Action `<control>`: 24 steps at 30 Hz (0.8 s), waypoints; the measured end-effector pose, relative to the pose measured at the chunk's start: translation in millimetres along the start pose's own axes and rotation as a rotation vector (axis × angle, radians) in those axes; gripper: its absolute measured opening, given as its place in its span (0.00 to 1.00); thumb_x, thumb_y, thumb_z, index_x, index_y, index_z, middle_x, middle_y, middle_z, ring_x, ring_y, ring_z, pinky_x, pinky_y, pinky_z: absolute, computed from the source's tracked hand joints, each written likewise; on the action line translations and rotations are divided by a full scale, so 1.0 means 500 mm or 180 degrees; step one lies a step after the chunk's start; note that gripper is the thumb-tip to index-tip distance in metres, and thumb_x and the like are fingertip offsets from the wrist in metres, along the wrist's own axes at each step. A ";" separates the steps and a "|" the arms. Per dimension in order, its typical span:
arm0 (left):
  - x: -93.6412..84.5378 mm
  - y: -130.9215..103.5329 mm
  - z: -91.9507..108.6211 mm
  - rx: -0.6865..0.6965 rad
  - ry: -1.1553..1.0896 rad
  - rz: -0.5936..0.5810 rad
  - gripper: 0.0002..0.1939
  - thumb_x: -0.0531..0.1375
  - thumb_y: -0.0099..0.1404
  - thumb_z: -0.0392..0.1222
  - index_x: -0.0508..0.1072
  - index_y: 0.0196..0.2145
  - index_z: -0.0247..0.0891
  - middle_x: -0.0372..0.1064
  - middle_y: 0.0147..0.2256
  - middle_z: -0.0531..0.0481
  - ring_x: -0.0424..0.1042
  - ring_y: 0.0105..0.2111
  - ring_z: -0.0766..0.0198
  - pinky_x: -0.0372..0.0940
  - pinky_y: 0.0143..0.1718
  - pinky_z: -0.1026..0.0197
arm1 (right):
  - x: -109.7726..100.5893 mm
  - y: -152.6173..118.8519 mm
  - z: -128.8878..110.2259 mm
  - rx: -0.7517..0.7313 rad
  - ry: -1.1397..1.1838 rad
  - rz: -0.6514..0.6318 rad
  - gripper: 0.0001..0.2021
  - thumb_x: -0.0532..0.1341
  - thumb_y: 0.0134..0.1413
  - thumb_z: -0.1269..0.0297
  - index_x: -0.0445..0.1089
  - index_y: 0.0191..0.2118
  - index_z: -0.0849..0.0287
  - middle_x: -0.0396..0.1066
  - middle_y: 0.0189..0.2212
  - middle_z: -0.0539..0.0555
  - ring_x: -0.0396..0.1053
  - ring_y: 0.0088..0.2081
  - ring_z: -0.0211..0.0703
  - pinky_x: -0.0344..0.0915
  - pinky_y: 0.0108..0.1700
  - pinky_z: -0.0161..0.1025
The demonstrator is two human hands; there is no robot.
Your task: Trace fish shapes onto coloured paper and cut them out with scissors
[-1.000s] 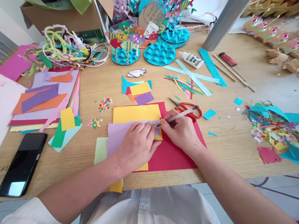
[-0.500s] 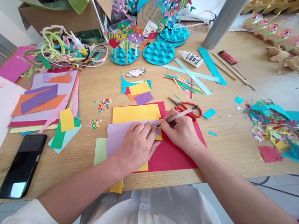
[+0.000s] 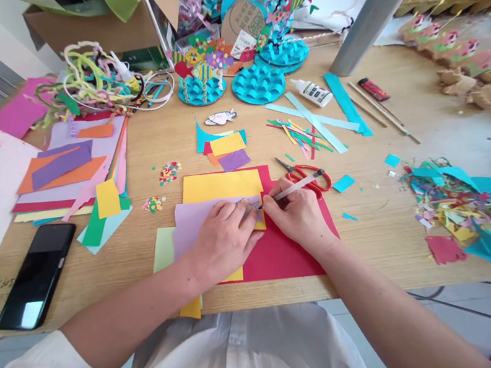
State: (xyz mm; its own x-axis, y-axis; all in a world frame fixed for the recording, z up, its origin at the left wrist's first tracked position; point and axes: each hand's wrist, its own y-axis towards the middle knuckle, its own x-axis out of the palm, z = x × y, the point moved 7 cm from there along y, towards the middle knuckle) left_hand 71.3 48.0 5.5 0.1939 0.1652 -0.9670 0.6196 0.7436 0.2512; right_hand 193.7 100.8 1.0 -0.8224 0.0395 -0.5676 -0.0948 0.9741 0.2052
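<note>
At the near edge of the wooden table [image 3: 118, 269], two bare hands work over layered coloured paper. The right hand [image 3: 293, 214] grips a pen [image 3: 296, 187] between thumb and fingers, its dark upper end leaning away to the right and its tip pointing down at the lilac paper [image 3: 188, 225], just beside the left fingertips; whether the tip touches cannot be told. The left hand [image 3: 225, 234] lies palm down, unclenched, its fingers pressed on the lilac paper and its thumb set apart. A small grey shape [image 3: 251, 207] shows at those fingertips; its nature cannot be made out. The lilac paper overlaps a yellow sheet [image 3: 221, 184] and a pale green sheet [image 3: 164, 247], and partly covers the red paper [image 3: 292, 258], which extends rightward beneath the right hand. Red-handled scissors [image 3: 322, 190] lie just beyond the right hand, next to a small blue piece [image 3: 344, 183]. Two heaps of confetti [image 3: 169, 173] lie left of the sheets. Farther back are a bundle of thin strips [image 3: 300, 137], a white fish cutout [image 3: 221, 118] and a glue bottle [image 3: 314, 93] on its side. A phone [image 3: 36, 276] rests at the left, near a stack of coloured paper [image 3: 51, 192].
</note>
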 end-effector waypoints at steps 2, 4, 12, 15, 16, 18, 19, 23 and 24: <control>0.000 0.000 0.000 0.0001 0.0006 -0.0002 0.18 0.53 0.70 0.46 0.72 0.50 0.31 0.70 0.51 0.37 0.67 0.46 0.51 0.62 0.49 0.50 | 0.000 0.000 0.000 0.0002 -0.0012 -0.0006 0.07 0.57 0.48 0.68 0.59 0.23 0.57 0.59 0.15 0.45 0.58 0.17 0.33 0.53 0.20 0.31; 0.000 0.000 0.000 0.0003 0.0009 -0.0018 0.19 0.53 0.70 0.46 0.72 0.50 0.31 0.69 0.51 0.37 0.67 0.46 0.51 0.62 0.50 0.50 | 0.000 0.001 0.001 -0.0006 -0.0007 -0.0008 0.07 0.57 0.48 0.68 0.59 0.23 0.57 0.59 0.15 0.46 0.58 0.17 0.33 0.53 0.20 0.31; 0.002 -0.002 0.001 0.0017 0.0014 -0.0043 0.19 0.52 0.70 0.46 0.72 0.51 0.32 0.69 0.51 0.36 0.67 0.46 0.52 0.62 0.50 0.50 | -0.001 0.001 0.002 0.0007 0.0000 0.0010 0.07 0.57 0.47 0.68 0.59 0.22 0.57 0.58 0.15 0.45 0.57 0.16 0.32 0.52 0.19 0.31; 0.001 -0.002 0.001 0.0030 0.0027 -0.0022 0.20 0.52 0.70 0.46 0.72 0.52 0.32 0.69 0.51 0.36 0.67 0.46 0.52 0.62 0.50 0.50 | -0.002 0.001 0.001 -0.0002 -0.0011 0.0013 0.07 0.57 0.46 0.68 0.58 0.22 0.57 0.58 0.14 0.45 0.56 0.16 0.32 0.52 0.19 0.31; 0.001 -0.002 0.001 0.0027 0.0035 -0.0014 0.20 0.52 0.70 0.47 0.72 0.52 0.32 0.69 0.51 0.37 0.67 0.46 0.52 0.62 0.50 0.50 | -0.002 0.002 0.000 -0.0009 -0.0016 0.0013 0.07 0.57 0.46 0.68 0.58 0.22 0.57 0.58 0.14 0.45 0.56 0.16 0.32 0.51 0.19 0.31; 0.000 -0.001 0.001 0.0028 0.0051 -0.0016 0.20 0.52 0.70 0.47 0.72 0.52 0.32 0.69 0.51 0.37 0.67 0.45 0.52 0.62 0.49 0.50 | -0.002 0.002 -0.002 -0.0019 -0.0034 0.0012 0.07 0.57 0.46 0.68 0.58 0.22 0.57 0.58 0.14 0.45 0.56 0.16 0.32 0.51 0.20 0.32; 0.000 -0.001 0.001 0.0028 0.0057 -0.0025 0.20 0.52 0.70 0.47 0.72 0.52 0.32 0.69 0.51 0.36 0.67 0.45 0.52 0.62 0.49 0.50 | -0.002 0.002 -0.002 -0.0019 -0.0051 0.0011 0.07 0.57 0.46 0.68 0.58 0.22 0.57 0.58 0.14 0.45 0.56 0.16 0.32 0.51 0.20 0.32; 0.001 -0.002 0.001 0.0030 0.0037 -0.0051 0.20 0.52 0.70 0.47 0.72 0.52 0.33 0.68 0.51 0.36 0.67 0.46 0.52 0.62 0.50 0.50 | -0.004 0.001 -0.002 0.0013 -0.0090 0.0022 0.07 0.57 0.46 0.68 0.57 0.22 0.57 0.58 0.14 0.45 0.56 0.17 0.33 0.51 0.21 0.32; 0.000 -0.002 0.001 0.0028 0.0034 -0.0049 0.19 0.52 0.70 0.47 0.72 0.52 0.33 0.68 0.51 0.36 0.67 0.46 0.52 0.62 0.50 0.50 | -0.004 0.001 -0.002 0.0021 -0.0086 0.0020 0.07 0.57 0.46 0.68 0.57 0.22 0.57 0.58 0.15 0.45 0.56 0.17 0.33 0.51 0.21 0.32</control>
State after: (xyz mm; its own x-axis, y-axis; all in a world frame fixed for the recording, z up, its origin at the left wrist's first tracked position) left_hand 71.4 47.0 5.1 0.1761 0.1608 -0.9712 0.6292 0.7404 0.2366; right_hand 194.8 100.8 3.1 -0.8074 0.0516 -0.5877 -0.0860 0.9752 0.2038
